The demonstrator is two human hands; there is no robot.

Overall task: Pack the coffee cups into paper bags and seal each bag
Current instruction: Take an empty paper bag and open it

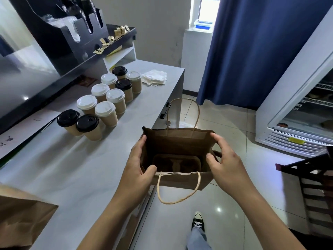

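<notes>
Paper bag (pixel 177 141) mouth between left hand (pixel 137 165) and right hand (pixel 226 164), fingers spread; label apparently none.

We see the cups (pixel 100 103) crowding the counter's (pixel 75 168) back edge beside the black shelf (pixel 45 83), napkins (pixel 154 77) at its far corner, another bag (pixel 21 217) at its near left corner, with bare surface between them.

bag (pixel 176 141): matt brown paper | counter (pixel 72 168): smooth, glossy | cups (pixel 106 112): paper
</notes>
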